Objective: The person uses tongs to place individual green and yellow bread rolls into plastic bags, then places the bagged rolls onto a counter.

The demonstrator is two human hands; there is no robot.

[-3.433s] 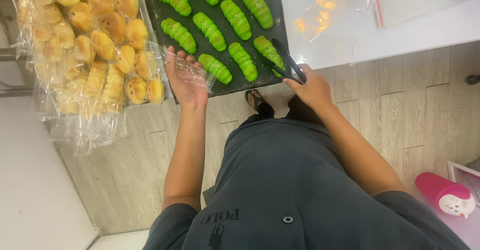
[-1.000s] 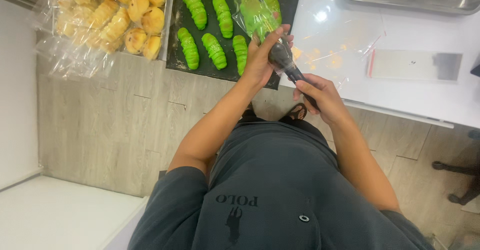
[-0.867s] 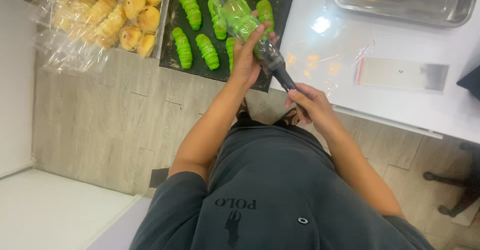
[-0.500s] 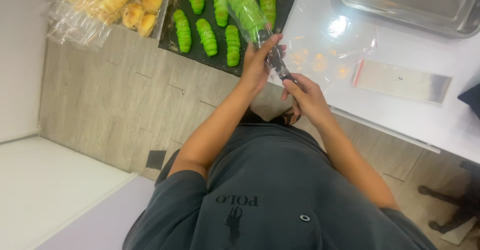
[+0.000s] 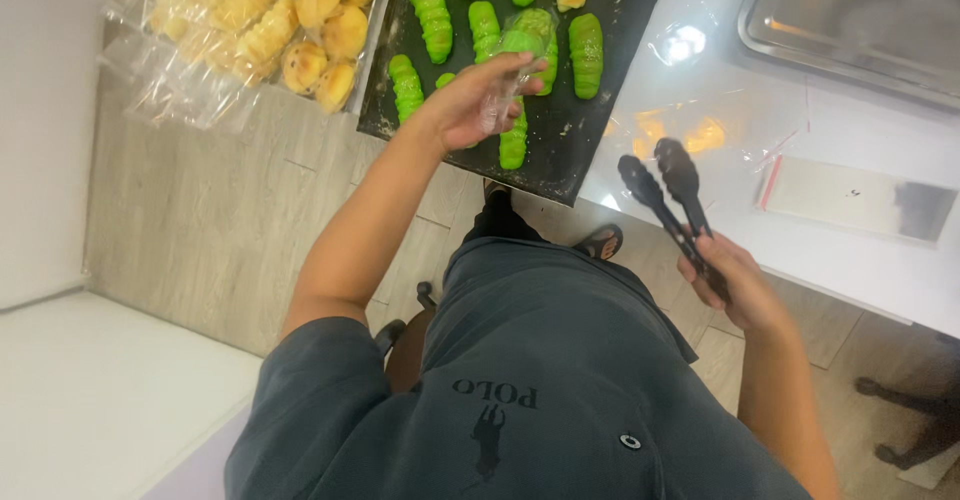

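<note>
**Clear bags and wraps around the baking tray**

A small clear bag (image 5: 520, 45) wraps one green roll, held up over the dark tray. Far left, crinkled clear wrap (image 5: 165, 70) covers the golden buns. On the white counter to the right lies a flat clear sleeve (image 5: 850, 198) with a red edge.

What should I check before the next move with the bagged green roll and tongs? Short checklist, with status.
1. Left hand grips the clear bag: ok.
2. Green roll sits inside the bag: ok.
3. Bag mouth closed: cannot tell, plastic too clear.
4. Right hand holds the black tongs by the handle: ok.
5. Tongs empty, tips apart from the rolls: ok.
6. Black tray fully on a support: cannot tell; its near corner seems to jut past the white counter.
</note>
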